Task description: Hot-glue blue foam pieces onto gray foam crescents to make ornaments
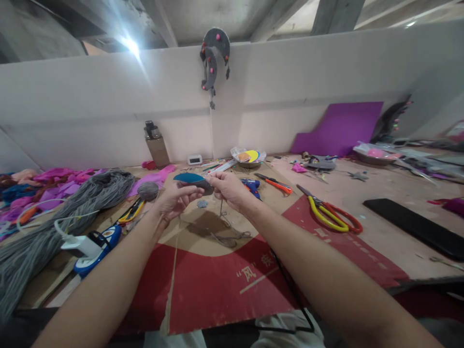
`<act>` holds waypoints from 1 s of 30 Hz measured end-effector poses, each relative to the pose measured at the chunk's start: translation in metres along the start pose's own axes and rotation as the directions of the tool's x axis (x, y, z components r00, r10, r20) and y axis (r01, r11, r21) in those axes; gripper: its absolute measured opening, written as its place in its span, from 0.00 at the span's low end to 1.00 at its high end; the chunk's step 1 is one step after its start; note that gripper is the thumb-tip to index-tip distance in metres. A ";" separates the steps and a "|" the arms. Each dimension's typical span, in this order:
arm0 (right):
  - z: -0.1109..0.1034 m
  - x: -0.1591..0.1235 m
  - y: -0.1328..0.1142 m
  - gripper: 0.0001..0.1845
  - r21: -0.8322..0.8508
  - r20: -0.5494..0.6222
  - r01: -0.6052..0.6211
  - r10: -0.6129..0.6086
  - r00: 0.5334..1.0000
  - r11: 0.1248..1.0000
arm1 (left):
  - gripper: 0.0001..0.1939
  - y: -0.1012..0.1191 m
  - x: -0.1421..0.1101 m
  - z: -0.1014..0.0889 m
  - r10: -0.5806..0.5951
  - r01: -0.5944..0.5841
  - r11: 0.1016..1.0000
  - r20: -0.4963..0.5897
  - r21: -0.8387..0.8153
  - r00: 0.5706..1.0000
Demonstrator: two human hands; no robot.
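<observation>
My left hand (pixel 176 199) grips a flat, curved piece (pixel 189 178), its thumb and fingers closed on the near edge. The piece shows blue on its upper face and dark grey along its right part. At its right end my right hand (pixel 228 189) pinches grey yarn (pixel 230 238), whose loose tail hangs down and lies in loops on the cardboard (pixel 217 263). The fingers partly cover where yarn and piece meet. A small grey-blue scrap (pixel 202 204) lies just below the hands.
On the left are a grey yarn bundle (pixel 90 198), a yarn ball (pixel 148 191), yellow-handled cutters (pixel 132 211) and a blue power strip (pixel 97 251). To the right lie a blue glue gun (pixel 252 187), a utility knife (pixel 275 183), scissors (pixel 328 212) and a black slab (pixel 413 224).
</observation>
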State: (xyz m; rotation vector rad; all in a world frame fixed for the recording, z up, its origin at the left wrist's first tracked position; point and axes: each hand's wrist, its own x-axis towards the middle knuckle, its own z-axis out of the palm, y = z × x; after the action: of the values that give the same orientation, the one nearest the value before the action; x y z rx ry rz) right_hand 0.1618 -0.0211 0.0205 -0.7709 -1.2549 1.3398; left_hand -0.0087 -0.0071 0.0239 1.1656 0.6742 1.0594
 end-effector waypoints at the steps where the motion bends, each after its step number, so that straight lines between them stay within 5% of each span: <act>1: 0.000 -0.001 0.000 0.17 0.000 0.000 -0.003 0.003 1.000 1.000 | 0.12 0.000 0.001 0.001 0.011 -0.011 1.000 -0.005 0.012 1.000; 8: 0.003 -0.001 0.000 0.16 -0.004 0.012 -0.014 0.014 1.000 1.000 | 0.10 -0.003 0.003 0.000 0.032 -0.034 0.999 0.042 0.039 0.999; 13: -0.002 0.002 0.001 0.17 0.078 -0.005 -0.028 0.028 1.000 0.997 | 0.19 -0.001 0.003 -0.001 0.011 -0.015 0.998 0.074 0.055 0.997; 18: -0.001 0.002 0.001 0.17 0.123 0.005 -0.059 0.059 0.998 0.991 | 0.10 0.000 0.006 -0.003 -0.012 0.016 0.999 -0.074 0.049 0.997; 22: 0.001 0.001 0.001 0.17 0.139 0.027 -0.060 0.056 0.998 0.988 | 0.10 -0.001 0.008 -0.008 -0.031 0.032 0.999 -0.026 0.014 0.999; 30: -0.002 0.003 0.004 0.18 0.071 -0.022 0.060 -0.059 0.998 0.996 | 0.18 -0.010 0.008 0.000 0.100 -0.102 0.991 -0.031 -0.083 0.995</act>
State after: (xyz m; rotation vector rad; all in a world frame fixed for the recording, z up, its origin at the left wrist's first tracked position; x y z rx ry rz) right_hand 0.1616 -0.0167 0.0167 -0.6898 -1.1987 1.3191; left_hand -0.0025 0.0001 0.0147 1.1236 0.5909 1.1797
